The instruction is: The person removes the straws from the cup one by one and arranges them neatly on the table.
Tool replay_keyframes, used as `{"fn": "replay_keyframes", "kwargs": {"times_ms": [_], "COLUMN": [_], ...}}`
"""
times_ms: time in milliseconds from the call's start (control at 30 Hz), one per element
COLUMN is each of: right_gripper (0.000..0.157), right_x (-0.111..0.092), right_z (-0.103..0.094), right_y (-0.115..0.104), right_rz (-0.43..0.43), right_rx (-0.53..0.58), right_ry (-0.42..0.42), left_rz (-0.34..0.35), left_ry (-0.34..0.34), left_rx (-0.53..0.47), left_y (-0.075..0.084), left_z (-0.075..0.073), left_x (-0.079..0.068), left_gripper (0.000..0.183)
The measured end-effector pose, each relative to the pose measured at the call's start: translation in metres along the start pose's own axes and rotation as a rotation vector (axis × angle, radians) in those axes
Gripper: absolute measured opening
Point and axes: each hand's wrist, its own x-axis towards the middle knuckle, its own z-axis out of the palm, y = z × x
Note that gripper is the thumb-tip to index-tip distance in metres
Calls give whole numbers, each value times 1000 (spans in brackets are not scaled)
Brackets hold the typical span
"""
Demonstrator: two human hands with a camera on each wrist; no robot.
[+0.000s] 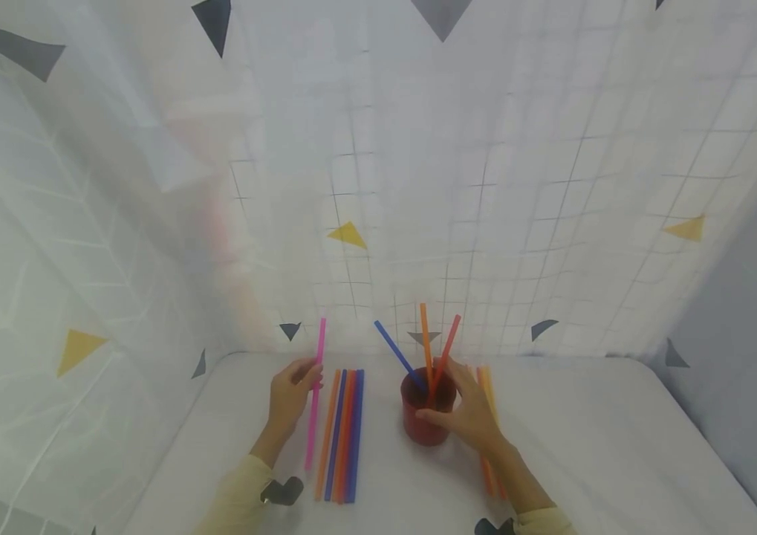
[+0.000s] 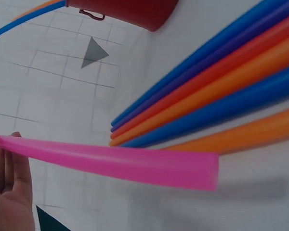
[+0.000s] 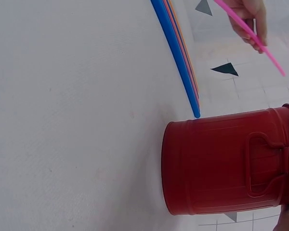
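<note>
My left hand (image 1: 291,390) pinches a pink drinking straw (image 1: 313,427) between thumb and fingers, near its middle. In the left wrist view the straw's lower end (image 2: 192,169) points toward the camera. With my right hand (image 1: 475,420) I grip a small red bucket (image 1: 426,429) at its rim, thumb at the front and fingers behind. The right wrist view shows the bucket's side handle (image 3: 267,163). A blue straw (image 1: 391,343), an orange straw (image 1: 426,331) and a red straw (image 1: 448,343) lean in the bucket, their lower ends hidden inside.
Several orange, blue, red and purple straws (image 1: 345,446) lie side by side between my left hand and the bucket. More orange and yellow straws (image 1: 489,383) lie right of the bucket, partly behind my right forearm. A white patterned sheet (image 1: 418,223) hangs behind the white table (image 1: 605,431).
</note>
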Motion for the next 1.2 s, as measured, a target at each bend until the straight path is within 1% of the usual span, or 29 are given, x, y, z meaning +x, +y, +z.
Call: {"fn": "replay_keyframes", "kwargs": {"times_ms": [200,400,500,700,1033,1200], "right_gripper": [95,95,95,94,94,96], "right_x": [1,1,2,1,3,2], "right_z": [0,0,1,0,0,1], "right_y": [0,1,1,0,3,1], "right_rz": [4,1,-8,-25,-34,-34], "right_rx": [1,-2,-5,2,-23,-10], "right_ry": [-5,-4,0,-3,-10,2], "left_rz": [-80,-130,-143,-162,-201,-193], "left_ry": [2,13,18,17,8,4], "left_rx": [53,114,118,110,140,142], "left_y": [-15,-25,-32,-47,-62,-74], "left_z": [-1,0,1,1,3,1], "left_x": [-1,-3,-3,-1,-4,-5], "left_gripper": [30,32,35,33,32,32]}}
